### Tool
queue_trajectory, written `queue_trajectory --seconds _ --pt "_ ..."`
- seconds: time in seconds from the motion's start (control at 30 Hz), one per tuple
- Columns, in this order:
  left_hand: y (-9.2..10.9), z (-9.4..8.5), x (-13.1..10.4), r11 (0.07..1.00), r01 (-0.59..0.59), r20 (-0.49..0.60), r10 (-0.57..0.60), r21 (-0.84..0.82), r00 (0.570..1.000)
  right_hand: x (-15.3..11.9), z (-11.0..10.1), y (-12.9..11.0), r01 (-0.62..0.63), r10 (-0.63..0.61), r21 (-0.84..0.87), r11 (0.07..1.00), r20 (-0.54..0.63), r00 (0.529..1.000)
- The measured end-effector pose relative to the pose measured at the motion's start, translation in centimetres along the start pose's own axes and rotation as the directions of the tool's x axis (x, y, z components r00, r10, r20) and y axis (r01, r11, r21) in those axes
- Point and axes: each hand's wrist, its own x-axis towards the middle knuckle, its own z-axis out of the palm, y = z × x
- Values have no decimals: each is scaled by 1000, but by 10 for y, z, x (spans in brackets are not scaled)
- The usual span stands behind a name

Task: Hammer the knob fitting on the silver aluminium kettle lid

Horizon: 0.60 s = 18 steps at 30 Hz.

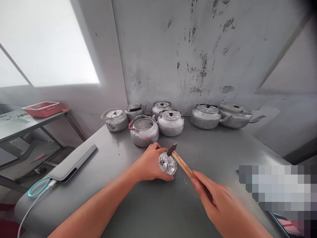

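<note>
My left hand (154, 164) grips a crumpled, silvery kettle lid (167, 164) by its rim, tilted so its dented face shows a small dark hole. In my right hand (210, 195) is the wooden handle of a hammer (184, 164). The hammer's dark metal head is at the upper edge of the lid; whether it touches cannot be made out. Just beyond my left hand stands a lidless dented kettle (145, 135) with a red and dark wrapped handle.
Behind stand several more dented metal kettles, including a lidded one (170, 124) and a pair at the right (206, 117). A power bank (73, 162) with a white cable lies at the table's left. A pink basket (44, 109) sits on a side table. A blurred patch covers the right edge.
</note>
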Motion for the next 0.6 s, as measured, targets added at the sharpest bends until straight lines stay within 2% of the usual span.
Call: queue_trajectory --seconds 0.13,0.27,0.4,0.6 --pt "0 0 0 1000 -10 -11 10 -2 1000 0 1 2 35 -35 0 999 8 999" --pt "1 -1 0 1000 -10 1 10 -15 1000 1 1 3 55 -56 -8 998 -32 998" --pt "1 0 0 1000 -17 -13 17 -22 1000 2 1 2 44 -44 -21 999 28 999" --pt "1 -1 0 999 -21 -13 20 -30 1000 2 0 0 45 -44 -22 999 33 998"
